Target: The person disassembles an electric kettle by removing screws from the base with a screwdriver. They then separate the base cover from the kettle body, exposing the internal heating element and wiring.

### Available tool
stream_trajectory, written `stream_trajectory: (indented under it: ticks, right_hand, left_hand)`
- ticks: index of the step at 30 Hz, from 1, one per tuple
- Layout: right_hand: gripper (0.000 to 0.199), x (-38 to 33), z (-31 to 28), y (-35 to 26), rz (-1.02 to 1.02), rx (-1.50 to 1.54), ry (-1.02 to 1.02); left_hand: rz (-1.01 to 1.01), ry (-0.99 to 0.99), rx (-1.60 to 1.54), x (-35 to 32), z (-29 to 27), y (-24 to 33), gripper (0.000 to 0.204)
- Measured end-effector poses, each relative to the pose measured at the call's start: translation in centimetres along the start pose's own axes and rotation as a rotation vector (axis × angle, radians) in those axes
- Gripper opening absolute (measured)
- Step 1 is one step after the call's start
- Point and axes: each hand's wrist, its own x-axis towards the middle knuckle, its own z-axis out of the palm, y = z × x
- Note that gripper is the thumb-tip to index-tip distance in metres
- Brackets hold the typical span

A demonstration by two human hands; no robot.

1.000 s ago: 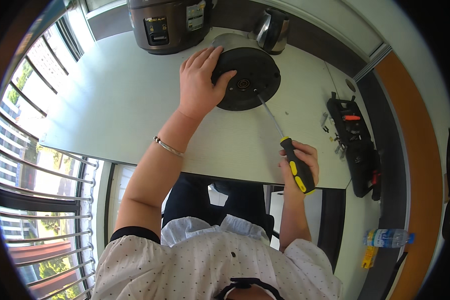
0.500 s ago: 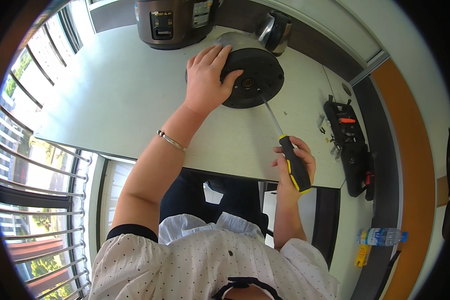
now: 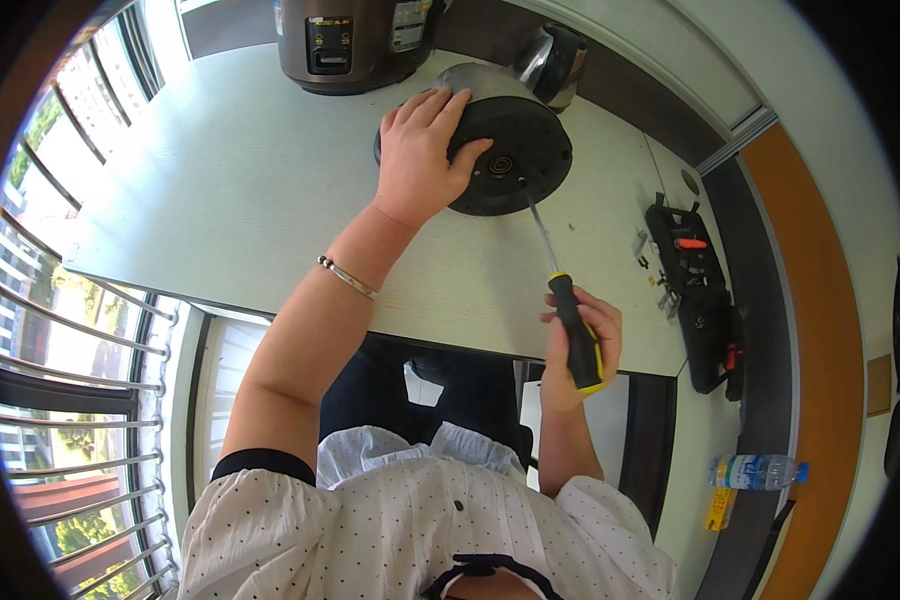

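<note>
Screwdriver [image 3: 560,280]: your right hand [image 3: 577,345] is clenched round its black-and-yellow handle at the near bench [image 3: 220,200] edge. Long axis runs away from you, tip on the black underside of the upturned appliance [image 3: 500,150]. Your left hand [image 3: 420,160] lies flat on it, grip released. Cooker [image 3: 355,40] beyond.

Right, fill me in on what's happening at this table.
A person sits at a white table, working on an upturned appliance base, round and black underneath. The left hand lies flat on it, holding it down. The right hand grips a screwdriver with a black and yellow handle, its long shaft reaching up to the base's underside near the centre. An open black tool case lies to the right, and a cooker and kettle stand at the far edge.
</note>
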Motion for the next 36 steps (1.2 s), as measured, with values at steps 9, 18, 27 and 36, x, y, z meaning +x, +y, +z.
stream_trajectory:
  ticks: [9, 18, 27, 36]
  right_hand:
    - [0.044, -0.7, -0.7, 0.1, 0.016, 0.074, -0.021]
    - [0.057, -2.2, -1.4, 0.2, 0.058, -0.074, 0.06]
    - [0.044, -1.4, -1.4, -0.2, -0.002, -0.125, 0.023]
    - [0.031, -1.1, -0.6, -0.8, 0.146, 0.189, 0.016]
  left_hand:
    - [-0.013, 0.003, -0.007, -0.2, 0.2, -0.2, 0.048]
    - [-0.03, -0.008, -0.028, 0.0, 0.1, -0.1, 0.049]
    - [-0.036, -0.002, -0.049, 0.0, 0.2, -0.3, 0.049]
    - [-0.04, -0.013, -0.025, -0.1, 0.1, -0.1, 0.05]
